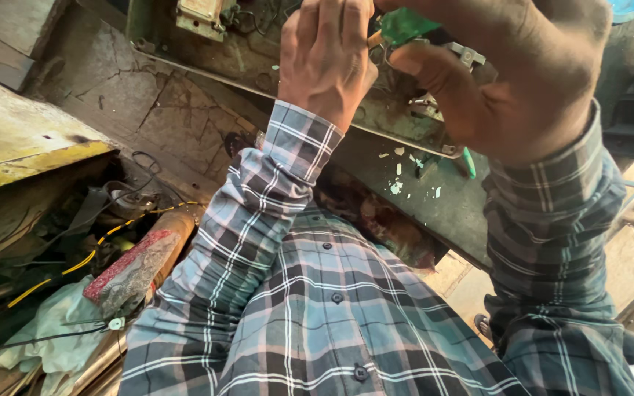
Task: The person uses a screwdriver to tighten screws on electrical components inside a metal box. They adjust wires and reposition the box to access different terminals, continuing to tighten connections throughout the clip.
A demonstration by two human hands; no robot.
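A green piece (405, 26), flat and bright, sits at the top of the view, pinched between both hands above a dark, greasy metal worktop (442, 198). What the piece is exactly I cannot tell; most of it is hidden by the hands. The left hand (328, 55) shows its back, knuckles up, its fingers (332, 18) curled shut around the piece's left end, where a bit of orange-tan shows just beside them. The right hand (500, 73) comes in from the right, larger and closer to the camera, its fingers folded down over the green piece's right side; how tightly they close I cannot tell, since the fingertips are out of sight. Just beyond the hands lies a small grey metal bracket (467, 55), touching or nearly touching the right hand.

Both arms wear a blue-grey checked shirt (317, 308) with dark buttons. Pale green flakes (405, 172) lie scattered on the worktop below the hands, and a green handle (469, 163) pokes out just beside the right sleeve. A steel strip (258, 92) runs along the worktop's edge. To the lower left, well apart, lie a red-wrapped bar (130, 268), a yellow cable (75, 264) and a pale green rag (53, 330).
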